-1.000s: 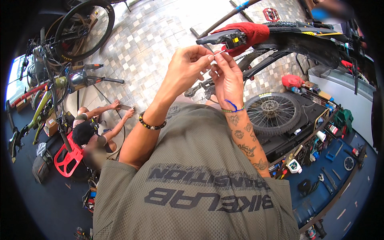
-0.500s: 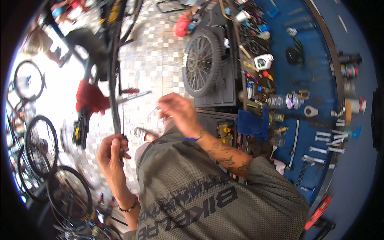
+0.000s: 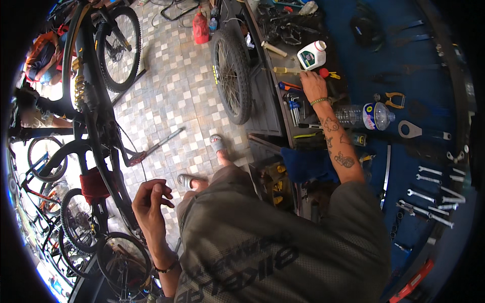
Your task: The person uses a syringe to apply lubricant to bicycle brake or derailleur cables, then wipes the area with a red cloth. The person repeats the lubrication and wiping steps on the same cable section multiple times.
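My right hand (image 3: 314,87) reaches over the workbench, palm down, its fingers extended just below a white bottle (image 3: 312,54). Close to its fingertips are a yellowish rod-shaped handle (image 3: 286,70) and a red round cap (image 3: 324,72). I cannot see anything held in it. On the other side, my left hand (image 3: 152,199) is raised beside the bicycle frame (image 3: 92,108), fingers curled and thumb bent toward them. A thin cable (image 3: 144,169) runs down near those fingers; whether they grip it is unclear. Red cloth (image 3: 95,186) wraps part of the bicycle where it is held.
A loose wheel (image 3: 231,76) leans against the dark bench cabinet. Hex keys (image 3: 294,108), a clear plastic bottle (image 3: 366,116) and a blue cloth (image 3: 308,164) lie along the bench side. Wrenches (image 3: 429,174) hang on the blue board. Several bicycles and a person (image 3: 44,58) are at left.
My right hand has moved from in front of my body to the bench at right. The left hand stays near the bicycle, its fingers curled. My view has shifted toward the bench.
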Tool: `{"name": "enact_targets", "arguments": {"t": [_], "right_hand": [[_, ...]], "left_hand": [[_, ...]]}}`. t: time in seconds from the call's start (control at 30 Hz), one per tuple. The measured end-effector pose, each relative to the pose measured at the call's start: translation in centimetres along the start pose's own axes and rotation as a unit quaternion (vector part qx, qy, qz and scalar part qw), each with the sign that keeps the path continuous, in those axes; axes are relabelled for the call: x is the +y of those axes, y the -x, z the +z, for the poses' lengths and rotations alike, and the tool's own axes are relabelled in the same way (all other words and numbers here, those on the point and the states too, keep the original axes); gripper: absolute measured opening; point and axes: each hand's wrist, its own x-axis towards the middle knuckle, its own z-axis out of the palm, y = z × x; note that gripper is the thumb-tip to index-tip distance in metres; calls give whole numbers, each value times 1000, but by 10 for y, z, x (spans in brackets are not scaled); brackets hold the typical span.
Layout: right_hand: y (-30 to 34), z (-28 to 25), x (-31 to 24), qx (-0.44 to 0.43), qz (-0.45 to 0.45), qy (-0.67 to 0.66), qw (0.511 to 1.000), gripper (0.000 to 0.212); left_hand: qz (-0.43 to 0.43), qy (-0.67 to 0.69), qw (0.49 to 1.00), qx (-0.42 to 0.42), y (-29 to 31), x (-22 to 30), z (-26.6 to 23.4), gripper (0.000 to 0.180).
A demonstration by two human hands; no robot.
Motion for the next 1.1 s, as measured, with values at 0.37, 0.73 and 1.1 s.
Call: {"name": "enact_targets", "arguments": {"t": [0.37,0.73,1.1], "right_hand": [[-31,-16,-3,35,-1,-206,978,23],[-77,-123,-114,90,-59,-438,893,36],[58,-371,-541,-359,-218,-829,369,37]], "left_hand": [[-34,-43,997,48,-1,7,57,28],[-69,14,994,80,32,-21,13,19],[98,102,938,318,156,-99,-135,45]]}}
